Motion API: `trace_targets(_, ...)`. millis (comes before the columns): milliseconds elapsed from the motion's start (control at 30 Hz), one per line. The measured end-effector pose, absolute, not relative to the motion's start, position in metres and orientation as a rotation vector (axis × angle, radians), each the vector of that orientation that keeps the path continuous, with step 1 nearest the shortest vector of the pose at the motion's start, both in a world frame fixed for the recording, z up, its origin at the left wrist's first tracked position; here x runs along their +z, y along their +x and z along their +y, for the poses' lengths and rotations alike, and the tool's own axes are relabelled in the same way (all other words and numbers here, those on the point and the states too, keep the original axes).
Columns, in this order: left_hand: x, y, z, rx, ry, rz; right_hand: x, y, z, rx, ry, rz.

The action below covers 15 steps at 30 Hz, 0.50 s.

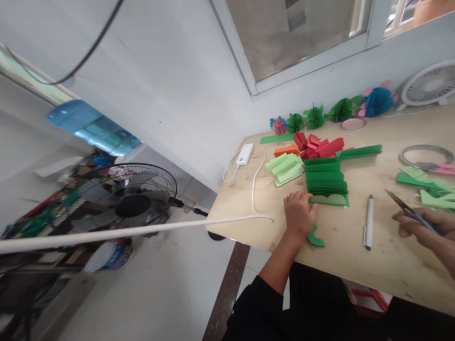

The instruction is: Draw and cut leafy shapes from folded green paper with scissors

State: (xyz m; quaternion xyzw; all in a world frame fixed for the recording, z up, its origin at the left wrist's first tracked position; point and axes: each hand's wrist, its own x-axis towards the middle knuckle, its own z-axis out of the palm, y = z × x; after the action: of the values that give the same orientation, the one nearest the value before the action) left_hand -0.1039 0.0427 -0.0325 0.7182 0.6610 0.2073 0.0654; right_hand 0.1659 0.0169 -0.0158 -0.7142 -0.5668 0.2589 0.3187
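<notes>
My left hand (300,214) is closed on the left end of a folded green paper strip (332,201) with a paler scalloped shape on it. Just below that hand lies a curved green paper scrap (315,238). A pleated dark-green paper stack (325,175) sits right behind the strip. On the right, my right hand (423,228) grips a pair of scissors (405,204), their dark pointed blades toward the upper left, held apart from the paper. Between the hands lies a white pen (369,222).
Folded light-green (285,168), orange (286,150) and red paper (318,147) lies behind my left hand. Paper figures (341,110) line the wall beside a small white fan (432,85). A white cable (142,230) runs from a power bank (245,154) off the table's left edge.
</notes>
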Motion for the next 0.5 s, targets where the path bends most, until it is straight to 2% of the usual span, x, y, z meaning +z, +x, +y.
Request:
trace_targets(133,-0.037,-0.102,0.048,0.613,2.081,2.041,-0.004,0.152,0.032,0.84,-1.858,-1.552)
trace_targets(500,-0.02,-0.1,0.042,0.699,1.957,1.909,-0.013,0.148,0.028,0.851,-1.875,-1.534)
